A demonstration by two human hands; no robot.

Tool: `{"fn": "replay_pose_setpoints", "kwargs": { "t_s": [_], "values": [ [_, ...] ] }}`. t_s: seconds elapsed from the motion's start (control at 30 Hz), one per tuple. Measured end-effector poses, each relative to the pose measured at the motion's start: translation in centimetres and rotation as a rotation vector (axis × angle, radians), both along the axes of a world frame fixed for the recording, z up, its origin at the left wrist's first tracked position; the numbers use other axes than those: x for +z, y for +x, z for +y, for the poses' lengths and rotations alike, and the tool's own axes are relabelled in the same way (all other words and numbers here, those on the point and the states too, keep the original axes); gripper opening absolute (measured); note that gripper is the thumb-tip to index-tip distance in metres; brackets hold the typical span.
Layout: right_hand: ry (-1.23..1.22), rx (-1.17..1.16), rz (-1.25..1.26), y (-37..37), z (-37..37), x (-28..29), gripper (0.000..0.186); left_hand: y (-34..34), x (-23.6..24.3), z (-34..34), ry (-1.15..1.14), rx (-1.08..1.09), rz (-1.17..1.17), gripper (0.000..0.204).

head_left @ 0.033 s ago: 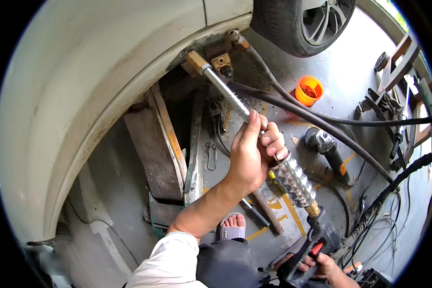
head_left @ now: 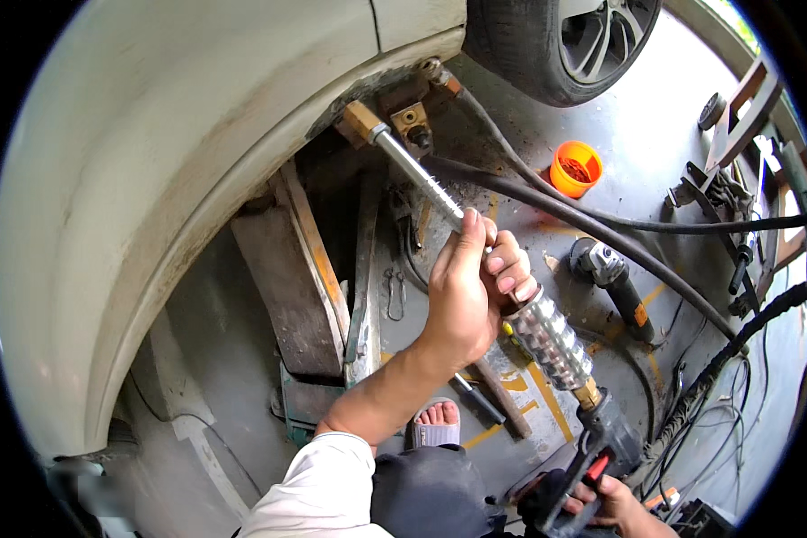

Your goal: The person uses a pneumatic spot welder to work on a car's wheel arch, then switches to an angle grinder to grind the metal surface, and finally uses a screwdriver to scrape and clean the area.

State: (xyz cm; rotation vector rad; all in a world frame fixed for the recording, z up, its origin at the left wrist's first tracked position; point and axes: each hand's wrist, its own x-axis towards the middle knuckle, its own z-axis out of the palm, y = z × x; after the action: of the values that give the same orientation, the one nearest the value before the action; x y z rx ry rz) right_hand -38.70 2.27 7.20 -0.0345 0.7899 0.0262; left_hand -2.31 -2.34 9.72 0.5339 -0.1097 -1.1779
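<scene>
Left hand (head_left: 464,296): closed around metal rod (head_left: 412,161), centre of frame
Right hand (head_left: 620,507): gripping black handle (head_left: 617,427), lower right
Ribbed cylinder (head_left: 549,342): between the hands, right of centre

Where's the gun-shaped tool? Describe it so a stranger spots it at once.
Start at the pale car body on the left, then follow the silver rod down and right to the left hand. Beyond it, the gun-shaped tool runs into the right hand. Unlike the dark angle grinder lying nearby, it has a shiny, bumpy metal barrel and a red part by its handle.
</scene>
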Motion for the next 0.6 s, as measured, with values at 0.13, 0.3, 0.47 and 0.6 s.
{"fn": "replay_pose_setpoints", "kwargs": {
  "t_s": [0.13, 0.3, 0.47, 0.6],
  "values": [
    [0.006, -0.003, 0.049, 1.4, -1.4, 9.4, 0.037, -1.3, 2.5, -0.8, 0.054, 0.002, 0.004, 0.032],
    [0.052, -0.077, 0.154, 2.2, -1.0, 14.1, 0.033, -1.5, 3.8, -0.6, 0.020, 0.027, 0.072, 0.031],
    [0.031, -0.417, 0.194, 5.5, 4.1, 12.1, 0.030, -1.1, 3.0, 0.5, 0.009, -0.002, 0.064, 0.031],
    [0.149, -0.406, 0.025, 4.9, 6.0, 5.1, 0.018, -0.7, 1.5, 0.9, 0.138, -0.002, -0.033, 0.030]
  ]
}}
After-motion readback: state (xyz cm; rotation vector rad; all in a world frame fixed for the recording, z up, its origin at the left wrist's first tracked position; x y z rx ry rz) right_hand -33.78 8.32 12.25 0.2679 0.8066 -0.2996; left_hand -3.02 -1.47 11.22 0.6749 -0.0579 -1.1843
